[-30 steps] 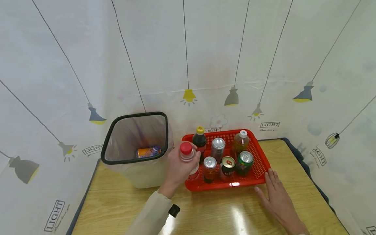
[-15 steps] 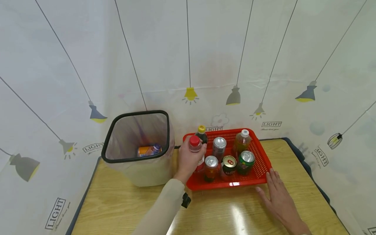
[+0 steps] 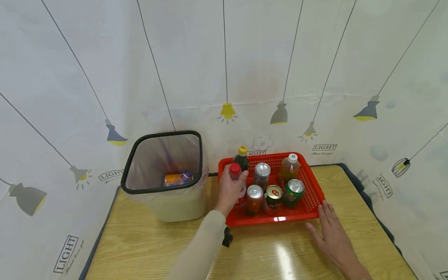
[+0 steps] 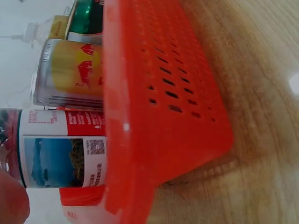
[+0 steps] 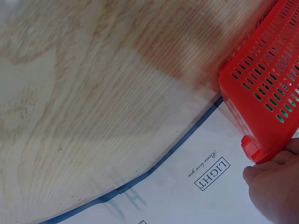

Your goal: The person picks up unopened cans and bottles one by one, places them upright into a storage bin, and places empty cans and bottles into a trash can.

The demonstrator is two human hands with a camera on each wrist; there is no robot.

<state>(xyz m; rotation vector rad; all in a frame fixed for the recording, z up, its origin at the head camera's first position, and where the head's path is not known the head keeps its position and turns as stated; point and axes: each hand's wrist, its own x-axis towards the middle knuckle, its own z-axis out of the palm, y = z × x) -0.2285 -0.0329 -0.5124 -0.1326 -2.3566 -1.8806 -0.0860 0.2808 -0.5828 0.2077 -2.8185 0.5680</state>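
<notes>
My left hand [image 3: 229,190] grips a clear plastic water bottle [image 3: 235,169] with a red cap near its top. The bottle is upright at the left end of the red basket [image 3: 309,216]; its printed label [image 4: 51,161] shows in the left wrist view, partly behind the basket rim. Beside it stand an orange-and-silver can [image 3: 254,198] and a dark cola bottle [image 3: 242,158] with a yellow cap. My right hand [image 3: 332,237] lies at the basket's front right corner, straight fingers touching the rim.
More drinks stand in the basket: a silver can [image 3: 261,174], a black can [image 3: 273,196], a green can [image 3: 293,192] and a white-capped bottle [image 3: 289,169]. Left of the basket stands a lined trash bin [image 3: 182,206] holding an orange can [image 3: 170,179] and a purple-capped bottle [image 3: 183,178].
My left hand has moved right and lowered with the water bottle, from beside the bin into the basket's left end. My right hand has stayed at the corner.
</notes>
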